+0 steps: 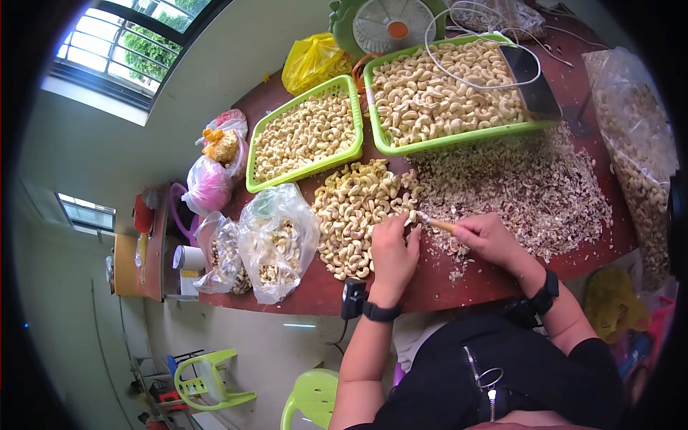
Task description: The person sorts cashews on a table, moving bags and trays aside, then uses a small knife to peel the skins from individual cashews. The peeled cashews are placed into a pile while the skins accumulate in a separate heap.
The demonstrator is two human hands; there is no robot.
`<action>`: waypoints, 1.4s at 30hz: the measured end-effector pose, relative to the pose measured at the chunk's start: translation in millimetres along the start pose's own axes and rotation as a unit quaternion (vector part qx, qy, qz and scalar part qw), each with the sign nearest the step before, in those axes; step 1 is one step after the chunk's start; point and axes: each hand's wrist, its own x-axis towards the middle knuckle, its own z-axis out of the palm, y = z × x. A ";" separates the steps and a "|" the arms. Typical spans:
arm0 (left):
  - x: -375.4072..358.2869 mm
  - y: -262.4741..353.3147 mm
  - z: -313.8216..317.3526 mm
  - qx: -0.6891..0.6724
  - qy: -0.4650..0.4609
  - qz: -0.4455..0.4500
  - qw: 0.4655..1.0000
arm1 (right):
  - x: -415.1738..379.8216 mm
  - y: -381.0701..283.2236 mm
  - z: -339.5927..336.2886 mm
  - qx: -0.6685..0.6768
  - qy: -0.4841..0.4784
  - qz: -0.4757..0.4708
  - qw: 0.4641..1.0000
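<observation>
My left hand (pixel 393 251) is at the right side of a pile of cashews (pixel 351 215), its fingers closed round a cashew (pixel 411 217). A small knife with a wooden handle (pixel 441 225) is gripped in my right hand (pixel 489 238), its tip touching or very near that cashew. Behind and to the right of my hands, skin flakes (pixel 516 186) are spread over the red table (pixel 322 295). Two green baskets full of cashews stand beyond, a smaller one (pixel 356 115) and a larger one (pixel 459 138).
Clear bags (pixel 279 240) with nuts lie left of the pile. At the back are a yellow bag (pixel 315 63), a green fan (pixel 347 29), and a dark phone-like slab (pixel 532 82) with a white cable. A large bag of nuts (pixel 634 136) stands at right.
</observation>
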 end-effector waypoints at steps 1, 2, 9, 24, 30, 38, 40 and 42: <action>5.8 0.8 2.8 0.090 -0.025 0.060 0.994 | -0.8 0.3 0.0 0.001 0.003 -0.001 1.000; 8.7 -0.9 8.2 0.080 -0.022 0.053 0.995 | -1.2 0.9 -1.1 -0.015 -0.005 0.000 1.000; 12.1 -3.2 0.6 -0.061 -0.067 -0.105 0.990 | 2.7 10.8 -14.2 -0.025 0.046 0.029 0.998; 42.2 -24.0 -5.2 0.167 -0.033 -0.143 0.975 | 3.2 15.7 -16.7 -0.013 0.077 0.040 0.996; 49.7 -13.0 4.0 0.222 -0.089 -0.150 0.959 | 0.9 18.2 -17.5 -0.031 0.069 0.041 0.996; 41.4 -37.0 -39.9 -0.628 -0.050 -0.316 0.709 | -0.4 20.3 -21.1 -0.044 0.069 0.040 0.996; 44.3 -24.1 -45.6 -0.687 -0.004 -0.308 0.659 | -1.6 16.2 -21.9 -0.035 0.073 0.036 0.996; 51.6 -22.3 -47.5 -0.684 0.000 -0.313 0.659 | -3.0 15.5 -20.8 -0.019 0.078 0.034 0.996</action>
